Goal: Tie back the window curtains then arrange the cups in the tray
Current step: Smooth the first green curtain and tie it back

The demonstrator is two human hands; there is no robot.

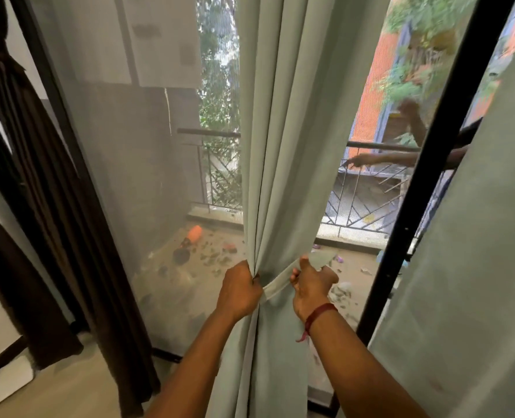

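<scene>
The pale green curtain (283, 152) hangs bunched in front of the window, gathered to a narrow waist low down. Left of that curtain hangs a dark brown curtain (23, 206), already knotted. At the waist, the left hand (240, 292) is clenched around the gathered folds. Just right of it, the right hand (312, 286) pinches a matching fabric tie-back strip (280, 280) — stretched taut between both fists. No cups or tray are in view — the balcony litter beyond the mesh is blurred.
</scene>
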